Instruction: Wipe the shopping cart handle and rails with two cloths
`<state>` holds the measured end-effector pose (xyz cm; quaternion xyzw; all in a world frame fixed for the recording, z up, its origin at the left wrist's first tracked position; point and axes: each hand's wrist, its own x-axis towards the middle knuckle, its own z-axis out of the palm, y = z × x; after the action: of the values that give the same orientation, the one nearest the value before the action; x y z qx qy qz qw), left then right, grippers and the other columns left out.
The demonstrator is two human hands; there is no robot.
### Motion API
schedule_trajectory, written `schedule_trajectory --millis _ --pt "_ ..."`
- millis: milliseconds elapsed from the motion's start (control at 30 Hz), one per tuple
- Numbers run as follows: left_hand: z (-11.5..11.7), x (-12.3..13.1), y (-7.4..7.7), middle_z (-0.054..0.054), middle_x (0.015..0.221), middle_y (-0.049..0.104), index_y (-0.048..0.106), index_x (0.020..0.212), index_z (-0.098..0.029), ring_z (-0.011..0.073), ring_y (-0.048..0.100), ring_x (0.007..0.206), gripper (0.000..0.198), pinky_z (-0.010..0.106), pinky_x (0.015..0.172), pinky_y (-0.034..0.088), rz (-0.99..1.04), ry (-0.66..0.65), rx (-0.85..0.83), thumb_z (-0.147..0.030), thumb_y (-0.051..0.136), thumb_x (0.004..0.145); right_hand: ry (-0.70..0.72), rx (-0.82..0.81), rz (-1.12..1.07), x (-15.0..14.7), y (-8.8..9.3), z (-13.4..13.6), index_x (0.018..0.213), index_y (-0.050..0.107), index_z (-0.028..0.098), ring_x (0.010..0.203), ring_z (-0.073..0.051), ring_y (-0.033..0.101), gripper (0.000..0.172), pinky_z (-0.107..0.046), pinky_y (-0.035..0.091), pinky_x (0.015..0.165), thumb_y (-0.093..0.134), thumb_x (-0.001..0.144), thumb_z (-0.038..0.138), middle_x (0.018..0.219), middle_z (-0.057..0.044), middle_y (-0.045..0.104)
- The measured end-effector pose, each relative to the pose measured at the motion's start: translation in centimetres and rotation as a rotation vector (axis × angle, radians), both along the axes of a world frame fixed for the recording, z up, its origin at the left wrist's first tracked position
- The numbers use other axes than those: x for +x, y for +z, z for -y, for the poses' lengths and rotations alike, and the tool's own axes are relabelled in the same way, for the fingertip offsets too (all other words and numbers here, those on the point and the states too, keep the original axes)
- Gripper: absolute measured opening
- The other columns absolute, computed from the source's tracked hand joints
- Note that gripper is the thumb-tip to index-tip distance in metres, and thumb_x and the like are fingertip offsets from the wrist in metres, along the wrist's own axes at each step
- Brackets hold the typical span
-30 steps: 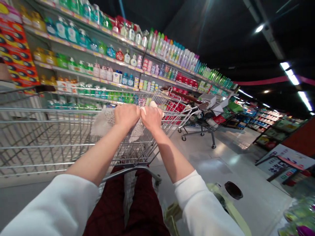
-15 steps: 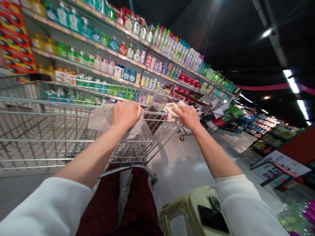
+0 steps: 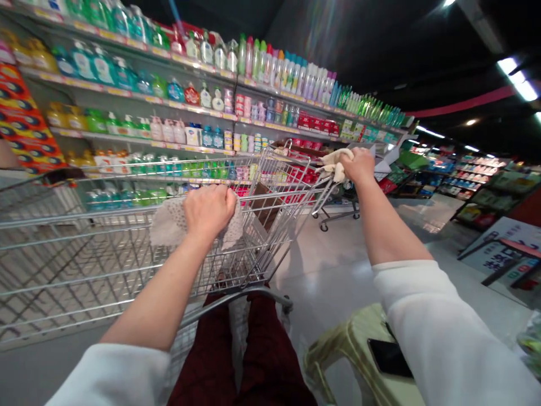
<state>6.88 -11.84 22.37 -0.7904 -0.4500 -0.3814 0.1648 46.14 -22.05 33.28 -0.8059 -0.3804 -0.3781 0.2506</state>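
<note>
- Head view: left hand [image 3: 210,213], grip closed over a lace cloth [image 3: 167,231], pressing it onto the top rail of a wire cart [image 3: 127,270].
- Right hand [image 3: 359,166]: grip pinching a beige cloth [image 3: 333,162] at the cart's far corner.
- Stool [image 3: 350,349] beside the cart: carries a phone [image 3: 389,358].
- Shelves [image 3: 139,93] of bottles [image 3: 175,90] stand beyond the cart.
</note>
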Motion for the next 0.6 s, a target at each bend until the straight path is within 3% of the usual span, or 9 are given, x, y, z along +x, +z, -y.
schedule_trajectory --millis 100,233,467,600 --pt "0.1 0.0 0.0 0.015 0.093 0.073 0.070 0.093 -0.014 0.0293 0.066 0.087 0.051 0.037 0.072 0.037 -0.013 0.021 0.001 -0.035 0.024 0.096 0.065 0.077 -0.057 1.5 -0.3 -0.6 0.099 0.064 0.011 0.114 -0.030 0.051 0.033 -0.047 0.039 0.099 0.045 0.091 0.037 0.113 -0.020 0.060" --pt "-0.1 -0.1 -0.1 0.015 0.095 0.073 0.070 0.095 -0.015 0.0290 0.065 0.088 0.050 0.037 0.072 0.036 -0.019 0.024 0.018 -0.036 0.024 0.097 0.104 0.052 -0.054 2.1 -1.1 -0.3 0.105 0.062 0.011 0.121 -0.030 0.048 0.040 -0.048 0.036 0.104 0.038 0.096 0.043 0.119 -0.019 0.058" --pt "-0.2 -0.3 -0.1 0.015 0.093 0.072 0.069 0.091 -0.015 0.0295 0.064 0.086 0.050 0.038 0.069 0.034 -0.035 0.014 0.061 -0.036 0.024 0.098 0.123 0.235 0.006 0.2 -3.4 0.6 0.121 0.058 0.014 0.127 -0.029 0.044 0.050 -0.049 0.033 0.108 0.025 0.102 0.047 0.125 -0.018 0.055" --pt "-0.1 -0.3 -0.1 0.016 0.093 0.072 0.069 0.090 -0.014 0.0306 0.064 0.087 0.051 0.039 0.070 0.033 -0.028 0.007 0.059 -0.036 0.024 0.098 0.120 0.377 -0.027 -1.7 -5.5 0.1 0.123 0.057 0.014 0.128 -0.028 0.045 0.047 -0.048 0.036 0.107 0.028 0.102 0.045 0.130 -0.018 0.053"
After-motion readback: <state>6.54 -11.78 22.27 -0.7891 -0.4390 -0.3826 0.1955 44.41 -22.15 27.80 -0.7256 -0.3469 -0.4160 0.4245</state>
